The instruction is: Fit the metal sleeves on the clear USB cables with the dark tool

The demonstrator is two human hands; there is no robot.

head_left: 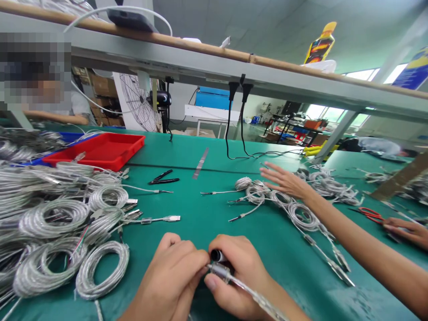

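Observation:
My left hand [174, 274] and my right hand [239, 272] meet at the near edge of the green table [200, 223], both closed in a pinch. Between them is a clear silvery cable [249, 292] with a grey cylindrical bead near its end; the cable trails off to the lower right over my right wrist. A small black-tipped cylinder [217, 256] shows at my right thumb. A heap of coiled silver cables [67, 223] with plug ends lies just left of my left hand.
A co-worker's arm reaches in from the right, one open hand [284, 180] over more cable coils [294, 209], the other [406, 229] by red scissors [371, 214]. Black cutters [163, 178], a metal strip [200, 163] and a red tray [100, 149] lie farther back.

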